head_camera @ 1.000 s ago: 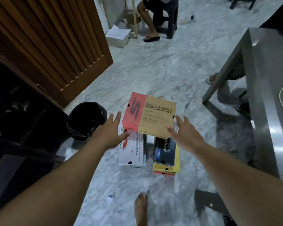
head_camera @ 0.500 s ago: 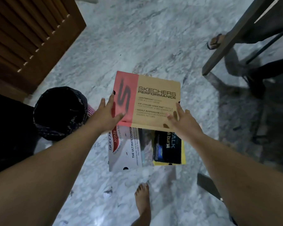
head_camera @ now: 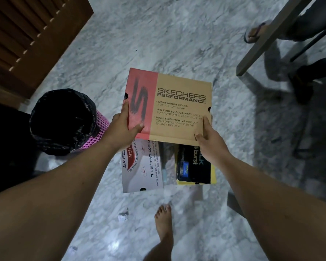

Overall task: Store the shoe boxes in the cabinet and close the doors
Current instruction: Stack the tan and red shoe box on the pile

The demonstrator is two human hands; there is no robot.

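Both hands grip the tan box (head_camera: 177, 106) at its near corners. The left hand (head_camera: 123, 127) clasps the corner at 7 o'clock of the lid, thumb pressed flat on the red band, fingers running up the left edge. The right hand (head_camera: 208, 140) clasps the corner at 5 o'clock, thumb on the lid's near edge, index finger up the right side. The box sits between the two hands, reaching away from them toward 12 o'clock, above the other boxes.

Its lid reads "SKECHERS PERFORMANCE", then "LIGHTWEIGHT DESIGN FOR ALL DAY WEAR", "AIR COOLED GOGA MAT INSOLE FOR COMFORT & BREATHABILITY" and "HIGHLY RESPONSIVE MIDSOLE CUSHIONING FOR POSITIVE ENERGY RETURN". A large dark "S" marks the red band.

Below it on the marble floor (head_camera: 177, 34) lies a white box (head_camera: 141, 172) at 7 o'clock, showing "SKEC", "Arch" and "THE ULTIMATE COMFO". Just beside that, at 5 o'clock, a black box (head_camera: 192, 166) with "burst" legible rests on a yellow box (head_camera: 214, 176).

A bin (head_camera: 64, 121) with a black liner stands at 9 o'clock of the tan box. The louvred cabinet door (head_camera: 26, 34) is at 10 o'clock.
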